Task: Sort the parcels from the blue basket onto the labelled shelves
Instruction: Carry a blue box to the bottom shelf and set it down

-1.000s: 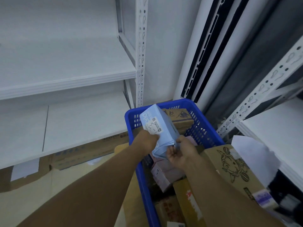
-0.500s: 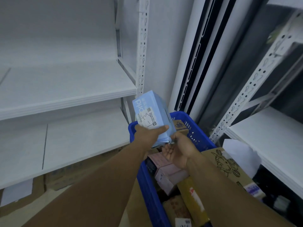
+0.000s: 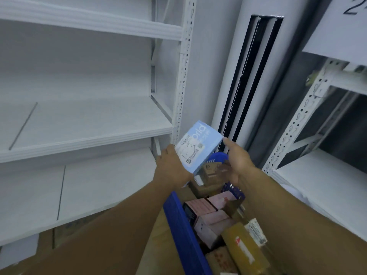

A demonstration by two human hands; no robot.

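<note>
Parcel in play: light blue box [image 3: 198, 147]; where does it sit? — Recorder

Held in the air above the far end of the blue basket [image 3: 182, 225]; tilted, printed label [image 3: 189, 150] facing the camera; clear of every shelf. — Observer

Hands? — Recorder

Left hand [image 3: 170, 167] grips the box at its lower left edge, fingers curled round behind it; right hand [image 3: 238, 161] open, palm up, fingers spread; its forefinger tip is at the box's right corner, and I cannot tell whether it touches. — Observer

Failure modes from here? — Recorder

Judgement only; (1) the grip is one-handed and off-centre, so the box may pivot about the left hand and drop back among the other parcels [image 3: 210, 207] in the basket; cause: right hand giving no support; (2) misfiling; the handwriting on the label is too blurred for me to read, and the only shelf marking in view is a numbered sheet [image 3: 353, 8] cut off at top right; the left middle shelf [image 3: 89, 120] shows no tag from here; (3) a swing toward the left rack could clip the perforated upright [image 3: 182, 96] just beside the box; (4) the right forearm hangs over the basket and could snag a parcel. — Observer

Noted; confirm the code before placing. — Recorder
</note>
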